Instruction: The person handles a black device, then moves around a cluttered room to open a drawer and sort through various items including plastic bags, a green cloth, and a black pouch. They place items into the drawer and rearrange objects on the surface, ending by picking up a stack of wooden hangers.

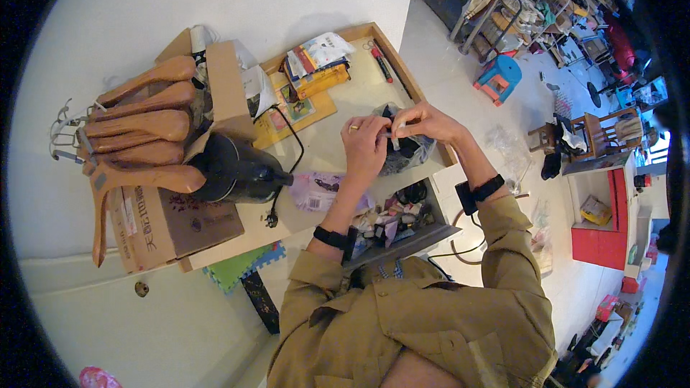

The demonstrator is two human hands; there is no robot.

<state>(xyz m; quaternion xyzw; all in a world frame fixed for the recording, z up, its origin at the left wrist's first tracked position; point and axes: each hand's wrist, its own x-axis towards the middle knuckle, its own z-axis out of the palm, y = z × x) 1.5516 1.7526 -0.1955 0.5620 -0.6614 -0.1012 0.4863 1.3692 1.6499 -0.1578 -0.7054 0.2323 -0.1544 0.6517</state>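
Observation:
My left hand (366, 143) and my right hand (423, 123) meet above the tabletop near its right end. Between their fingertips is a small whitish piece (396, 141), too small to identify. Under and behind it lies a clear plastic bag (415, 157) with dark contents, close against my hands. A purple plastic package (315, 191) lies left of my left forearm. Below the table edge, an open drawer (399, 250) holds many small mixed items and a coiled black cable (412, 193).
Wooden hangers (143, 124) lean over cardboard boxes (232, 86) at the left, beside a black rounded container (232, 170). A black cable with a plug (271, 220) crosses the tabletop. Packets (318, 62) and a red-and-black pen-like tool (381, 64) lie near the raised wooden rim (396, 59).

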